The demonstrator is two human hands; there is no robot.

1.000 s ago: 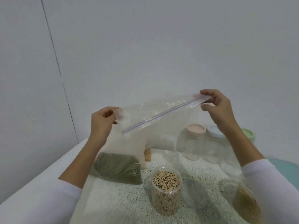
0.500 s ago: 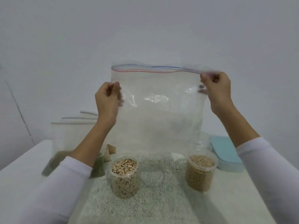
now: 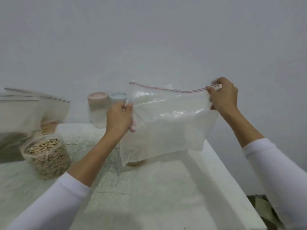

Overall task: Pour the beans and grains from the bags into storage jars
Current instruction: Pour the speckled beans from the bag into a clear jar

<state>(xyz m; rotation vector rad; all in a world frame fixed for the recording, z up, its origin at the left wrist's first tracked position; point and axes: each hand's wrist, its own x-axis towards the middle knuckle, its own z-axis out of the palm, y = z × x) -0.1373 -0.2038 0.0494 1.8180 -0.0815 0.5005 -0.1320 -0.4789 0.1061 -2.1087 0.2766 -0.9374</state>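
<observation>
Sleeves of white cloth cover both forearms, nearest the camera. Below them the speckled pale table [image 3: 149,188] stretches away, its right edge a smooth white rim. At left stands a clear round jar [image 3: 47,157] of mottled beans, blurred. Above the table, the left hand [image 3: 120,117] grips the left edge of a thin, crinkled, see-through zip bag [image 3: 167,120], and the right hand [image 3: 222,95] pinches its top right corner by the red-blue seal line; the hands are well apart. Something tan shows dimly under the bag's lower edge, too veiled to identify. Farther back, upright bags [image 3: 26,112] are cut off at left, and two lidded jars [image 3: 106,107] stand against the wall.
</observation>
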